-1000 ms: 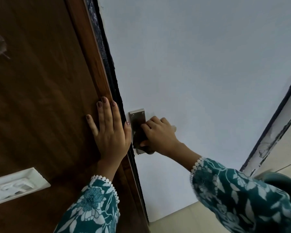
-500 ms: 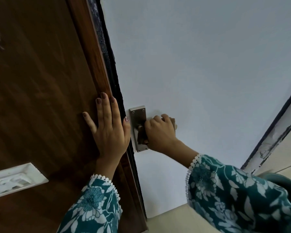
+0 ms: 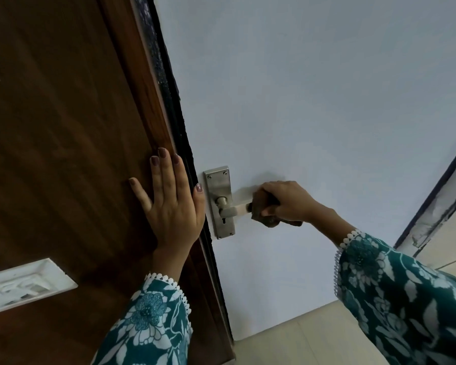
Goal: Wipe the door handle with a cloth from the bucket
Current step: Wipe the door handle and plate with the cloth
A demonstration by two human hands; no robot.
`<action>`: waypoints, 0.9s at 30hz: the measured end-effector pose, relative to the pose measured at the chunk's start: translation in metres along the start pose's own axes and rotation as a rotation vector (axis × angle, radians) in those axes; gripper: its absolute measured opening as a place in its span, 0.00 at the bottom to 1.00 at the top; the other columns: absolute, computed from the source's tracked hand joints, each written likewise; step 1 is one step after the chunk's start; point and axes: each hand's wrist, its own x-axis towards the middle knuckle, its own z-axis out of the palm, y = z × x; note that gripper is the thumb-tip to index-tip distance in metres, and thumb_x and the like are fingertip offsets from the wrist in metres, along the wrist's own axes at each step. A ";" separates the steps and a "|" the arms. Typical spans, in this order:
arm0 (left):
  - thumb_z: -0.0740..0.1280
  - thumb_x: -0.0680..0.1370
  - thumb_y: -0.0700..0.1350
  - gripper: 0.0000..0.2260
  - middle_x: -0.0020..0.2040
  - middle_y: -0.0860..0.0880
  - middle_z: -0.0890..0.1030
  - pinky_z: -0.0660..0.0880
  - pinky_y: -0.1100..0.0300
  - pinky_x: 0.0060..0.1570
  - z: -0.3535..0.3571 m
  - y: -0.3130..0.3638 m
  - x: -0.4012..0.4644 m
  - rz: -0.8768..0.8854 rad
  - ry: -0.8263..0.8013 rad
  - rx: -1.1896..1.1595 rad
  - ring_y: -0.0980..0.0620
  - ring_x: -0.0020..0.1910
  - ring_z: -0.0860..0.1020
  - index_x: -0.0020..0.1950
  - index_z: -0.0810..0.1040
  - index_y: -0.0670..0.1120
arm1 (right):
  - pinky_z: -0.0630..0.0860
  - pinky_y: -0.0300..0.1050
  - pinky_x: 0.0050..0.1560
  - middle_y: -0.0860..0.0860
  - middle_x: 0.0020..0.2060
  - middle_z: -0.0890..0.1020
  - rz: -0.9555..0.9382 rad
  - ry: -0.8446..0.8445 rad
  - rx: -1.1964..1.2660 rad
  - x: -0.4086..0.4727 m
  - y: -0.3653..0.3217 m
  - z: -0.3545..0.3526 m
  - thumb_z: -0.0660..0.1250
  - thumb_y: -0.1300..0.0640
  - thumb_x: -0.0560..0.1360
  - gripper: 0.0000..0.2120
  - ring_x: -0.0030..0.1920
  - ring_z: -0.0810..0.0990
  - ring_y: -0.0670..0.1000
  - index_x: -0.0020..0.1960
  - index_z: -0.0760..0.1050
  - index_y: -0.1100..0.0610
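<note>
A steel lever door handle point(image 3: 231, 209) on a steel backplate point(image 3: 219, 185) is fixed to the pale door point(image 3: 313, 101). My right hand point(image 3: 287, 202) grips a dark brown cloth point(image 3: 263, 209) wrapped around the outer end of the lever. The lever's inner part and its round base show bare. My left hand point(image 3: 171, 206) lies flat, fingers spread, on the brown wooden panel point(image 3: 63, 154) just left of the door's edge. No bucket is in view.
A white switch plate point(image 3: 21, 284) is set in the wooden panel at lower left. A dark strip point(image 3: 169, 96) runs along the door's edge. A dark door frame point(image 3: 429, 204) stands at the right. Pale tile floor point(image 3: 295, 341) lies below.
My right hand has slid the cloth outward along the lever, from the backplate to the lever's end, uncovering the lever's base. My left hand has stayed flat on the wood.
</note>
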 end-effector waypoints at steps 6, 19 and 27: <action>0.57 0.80 0.50 0.32 0.73 0.39 0.57 0.44 0.43 0.73 0.005 0.002 -0.001 -0.019 0.007 0.046 0.48 0.78 0.44 0.78 0.44 0.41 | 0.73 0.44 0.26 0.62 0.42 0.80 0.220 0.197 1.322 -0.029 0.014 0.051 0.65 0.57 0.72 0.16 0.34 0.79 0.58 0.56 0.75 0.63; 0.59 0.80 0.50 0.34 0.74 0.38 0.57 0.45 0.42 0.73 0.001 0.004 0.001 -0.017 -0.032 0.068 0.48 0.77 0.44 0.77 0.44 0.41 | 0.74 0.53 0.59 0.59 0.62 0.76 0.434 0.214 2.247 -0.007 -0.079 0.104 0.57 0.48 0.76 0.24 0.60 0.76 0.57 0.68 0.68 0.60; 0.56 0.81 0.50 0.30 0.74 0.36 0.60 0.42 0.43 0.73 -0.011 0.009 0.001 -0.077 -0.141 0.004 0.48 0.77 0.44 0.77 0.47 0.39 | 0.79 0.49 0.51 0.58 0.51 0.82 0.468 0.131 1.961 -0.025 -0.076 0.098 0.59 0.53 0.78 0.19 0.49 0.82 0.56 0.62 0.72 0.66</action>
